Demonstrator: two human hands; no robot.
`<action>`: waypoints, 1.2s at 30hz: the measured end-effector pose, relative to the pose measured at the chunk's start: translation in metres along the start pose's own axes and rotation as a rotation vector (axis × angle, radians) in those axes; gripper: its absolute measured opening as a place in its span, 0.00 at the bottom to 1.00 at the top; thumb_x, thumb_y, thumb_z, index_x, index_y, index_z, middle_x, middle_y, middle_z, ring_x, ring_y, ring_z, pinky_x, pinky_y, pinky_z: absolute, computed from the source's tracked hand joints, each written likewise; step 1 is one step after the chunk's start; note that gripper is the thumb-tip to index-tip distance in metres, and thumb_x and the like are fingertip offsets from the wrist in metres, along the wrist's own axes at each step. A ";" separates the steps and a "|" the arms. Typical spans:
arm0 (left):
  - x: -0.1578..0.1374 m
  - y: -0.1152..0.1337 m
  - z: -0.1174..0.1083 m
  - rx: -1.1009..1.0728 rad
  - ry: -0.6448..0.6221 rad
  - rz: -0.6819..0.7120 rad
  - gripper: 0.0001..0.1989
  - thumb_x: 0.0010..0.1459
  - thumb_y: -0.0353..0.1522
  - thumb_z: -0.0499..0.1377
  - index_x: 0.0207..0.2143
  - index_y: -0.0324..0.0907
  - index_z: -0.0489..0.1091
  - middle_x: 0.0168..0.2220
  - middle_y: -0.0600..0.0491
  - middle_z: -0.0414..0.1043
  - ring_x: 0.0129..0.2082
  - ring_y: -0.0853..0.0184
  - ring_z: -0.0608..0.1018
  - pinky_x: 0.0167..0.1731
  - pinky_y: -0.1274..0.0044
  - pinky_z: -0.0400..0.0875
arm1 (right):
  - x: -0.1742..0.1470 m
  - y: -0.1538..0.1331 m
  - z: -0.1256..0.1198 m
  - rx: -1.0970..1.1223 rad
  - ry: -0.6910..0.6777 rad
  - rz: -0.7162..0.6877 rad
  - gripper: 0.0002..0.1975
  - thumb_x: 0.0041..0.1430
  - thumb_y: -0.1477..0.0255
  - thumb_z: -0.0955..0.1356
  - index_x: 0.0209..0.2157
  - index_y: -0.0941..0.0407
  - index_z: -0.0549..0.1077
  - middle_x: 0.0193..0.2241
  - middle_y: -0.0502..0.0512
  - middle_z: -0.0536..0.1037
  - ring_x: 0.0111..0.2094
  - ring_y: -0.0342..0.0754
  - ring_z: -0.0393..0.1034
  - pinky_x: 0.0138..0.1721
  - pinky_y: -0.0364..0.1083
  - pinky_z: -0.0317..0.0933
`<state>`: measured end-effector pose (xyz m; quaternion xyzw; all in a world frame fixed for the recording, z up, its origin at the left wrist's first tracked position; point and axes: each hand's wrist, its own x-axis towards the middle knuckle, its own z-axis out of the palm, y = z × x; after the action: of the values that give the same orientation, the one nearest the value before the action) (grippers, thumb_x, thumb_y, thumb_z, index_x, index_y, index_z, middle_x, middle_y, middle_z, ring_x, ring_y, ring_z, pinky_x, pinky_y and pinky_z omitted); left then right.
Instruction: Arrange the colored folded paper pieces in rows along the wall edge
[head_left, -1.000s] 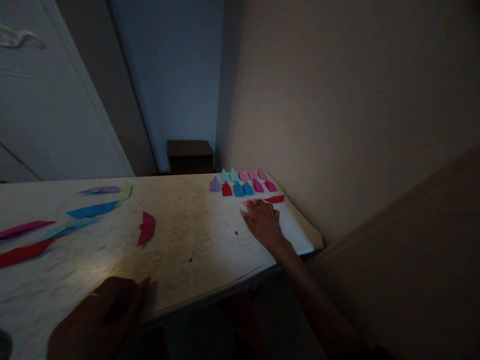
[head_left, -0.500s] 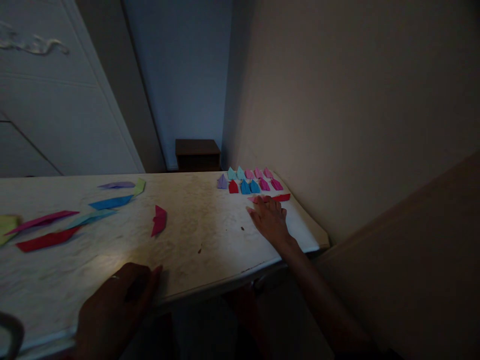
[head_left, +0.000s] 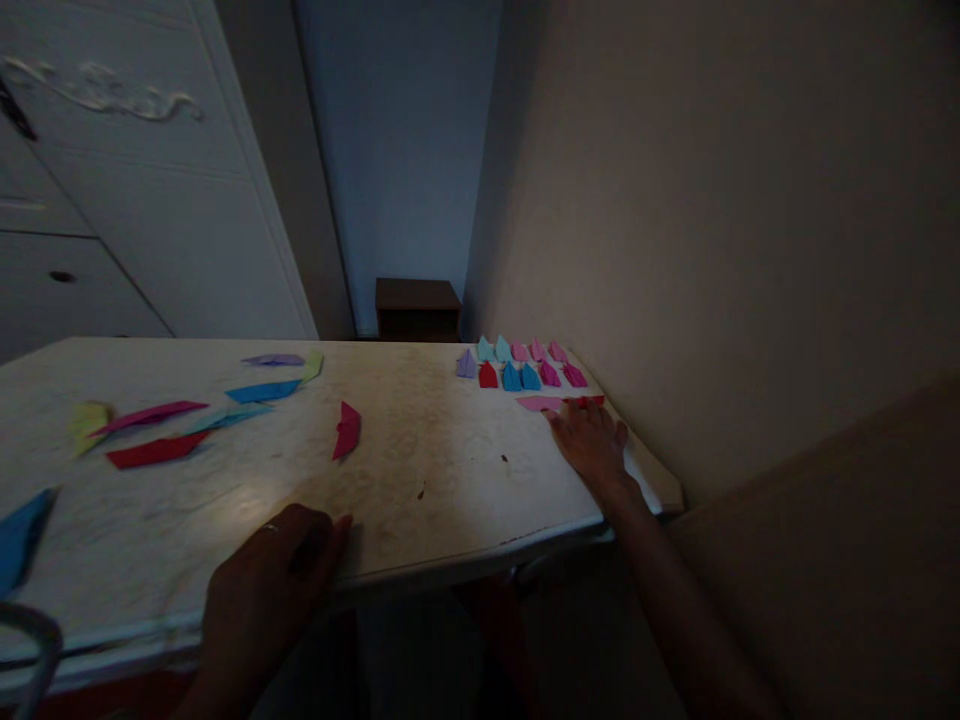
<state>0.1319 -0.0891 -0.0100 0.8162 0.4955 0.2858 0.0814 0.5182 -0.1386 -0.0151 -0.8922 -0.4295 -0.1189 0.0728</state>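
Note:
My right hand (head_left: 590,440) lies at the right end of the table, fingers stretched over a red folded paper strip (head_left: 595,400). Its fingertips touch the strip and hide part of it. A pink folded paper (head_left: 540,403) lies just left of these fingers. Beyond are two rows of small folded paper pieces, including a purple one (head_left: 466,364), a red one (head_left: 488,376) and a blue one (head_left: 511,377). My left hand (head_left: 274,570) rests at the front edge, loosely bent with the thumb apart; no object shows in it. A magenta folded paper (head_left: 347,431) lies beyond it.
On the table's left are more folded papers: red (head_left: 157,450), magenta (head_left: 150,415), blue (head_left: 262,391), purple (head_left: 274,360) and yellow (head_left: 90,428). A blue piece (head_left: 22,540) sits near the left front. A wall (head_left: 675,250) borders the table's right side.
My right hand has moved right, off the pink paper and over the red one. The view has turned left, bringing the blue piece at left into sight. My left hand stays at the edge.

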 end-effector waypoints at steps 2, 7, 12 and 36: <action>0.000 0.001 0.000 0.002 -0.006 -0.010 0.18 0.59 0.47 0.51 0.24 0.45 0.67 0.21 0.54 0.71 0.22 0.64 0.74 0.21 0.76 0.61 | 0.002 0.000 0.002 -0.006 -0.004 0.000 0.30 0.67 0.52 0.55 0.59 0.57 0.66 0.59 0.71 0.64 0.60 0.65 0.56 0.55 0.68 0.48; -0.002 0.001 0.000 0.006 -0.002 -0.012 0.18 0.59 0.47 0.51 0.25 0.45 0.67 0.23 0.54 0.71 0.23 0.65 0.74 0.23 0.76 0.61 | 0.002 -0.002 0.003 -0.018 0.037 -0.015 0.30 0.67 0.54 0.55 0.58 0.59 0.66 0.58 0.72 0.65 0.58 0.65 0.58 0.54 0.65 0.51; -0.003 0.000 0.000 -0.019 -0.012 -0.009 0.18 0.60 0.46 0.51 0.24 0.45 0.67 0.23 0.54 0.71 0.23 0.65 0.74 0.23 0.76 0.61 | -0.007 -0.006 0.000 -0.025 0.138 -0.025 0.28 0.66 0.58 0.58 0.59 0.61 0.65 0.58 0.73 0.65 0.58 0.63 0.58 0.54 0.60 0.53; 0.104 -0.009 0.002 0.038 -0.328 -0.175 0.14 0.57 0.40 0.58 0.40 0.40 0.72 0.42 0.44 0.75 0.42 0.56 0.77 0.38 0.72 0.69 | -0.071 -0.080 -0.041 0.036 -0.113 -0.422 0.25 0.67 0.58 0.58 0.26 0.52 0.79 0.24 0.56 0.80 0.27 0.51 0.76 0.25 0.43 0.52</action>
<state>0.1625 0.0044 0.0245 0.8070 0.5501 0.1313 0.1701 0.4066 -0.1523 0.0072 -0.7863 -0.6123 -0.0734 0.0381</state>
